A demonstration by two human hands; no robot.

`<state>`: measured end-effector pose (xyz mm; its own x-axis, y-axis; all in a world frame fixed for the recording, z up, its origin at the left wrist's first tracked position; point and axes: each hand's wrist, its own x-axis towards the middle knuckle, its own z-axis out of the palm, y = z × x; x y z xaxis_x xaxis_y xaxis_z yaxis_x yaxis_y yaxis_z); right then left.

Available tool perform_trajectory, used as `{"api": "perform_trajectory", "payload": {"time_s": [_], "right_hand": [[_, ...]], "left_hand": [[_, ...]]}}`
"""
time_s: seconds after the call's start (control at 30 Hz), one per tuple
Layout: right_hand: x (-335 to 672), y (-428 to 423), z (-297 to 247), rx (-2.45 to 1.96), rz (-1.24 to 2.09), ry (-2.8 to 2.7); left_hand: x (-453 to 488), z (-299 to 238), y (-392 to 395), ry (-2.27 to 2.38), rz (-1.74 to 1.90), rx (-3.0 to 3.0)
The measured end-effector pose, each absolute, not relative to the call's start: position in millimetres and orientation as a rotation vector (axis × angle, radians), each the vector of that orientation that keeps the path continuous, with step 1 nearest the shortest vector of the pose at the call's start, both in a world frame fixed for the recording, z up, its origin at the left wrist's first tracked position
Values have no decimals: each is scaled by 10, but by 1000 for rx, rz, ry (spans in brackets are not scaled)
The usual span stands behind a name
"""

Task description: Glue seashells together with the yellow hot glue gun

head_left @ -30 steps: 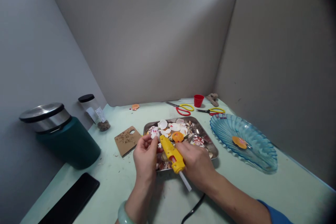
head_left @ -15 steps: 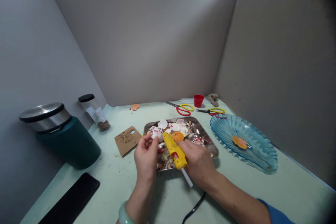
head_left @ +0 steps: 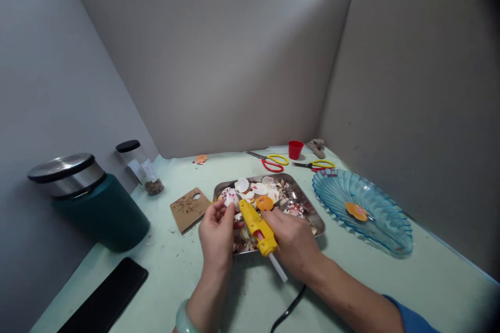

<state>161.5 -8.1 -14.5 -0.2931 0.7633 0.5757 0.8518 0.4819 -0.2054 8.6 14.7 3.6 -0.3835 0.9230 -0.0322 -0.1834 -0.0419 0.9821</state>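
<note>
My right hand is wrapped round a yellow hot glue gun, a clear glue stick poking out of its back end. The gun's front end points away from me, close to the fingertips of my left hand. Those fingers are pinched together; whatever lies between them is too small or hidden to make out. Both hands are over the near part of a metal tray of mixed seashells. Among these are a white scallop shell and an orange shell.
Left are a teal flask, a black phone, a jar and a brown card. Behind the tray lie scissors, more scissors and a red cup. A blue glass dish stands right. A black cord runs in front.
The glue gun's front end has shifted slightly left, nearer my left fingertips. My left hand has barely moved.
</note>
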Motion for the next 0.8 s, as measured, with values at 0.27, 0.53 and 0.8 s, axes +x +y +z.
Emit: {"api": "perform_trajectory", "payload": {"time_s": [0.27, 0.53, 0.8], "right_hand": [[1603, -108, -130, -1313, -198, -2108], [1616, -86, -119, -1354, -144, -2103], [1606, -89, -143, -1339, -184, -2122]], "left_hand": [[88, 39, 127, 1334, 1544, 857], [92, 9, 140, 1365, 1498, 891], [102, 39, 133, 1341, 1559, 854]]}}
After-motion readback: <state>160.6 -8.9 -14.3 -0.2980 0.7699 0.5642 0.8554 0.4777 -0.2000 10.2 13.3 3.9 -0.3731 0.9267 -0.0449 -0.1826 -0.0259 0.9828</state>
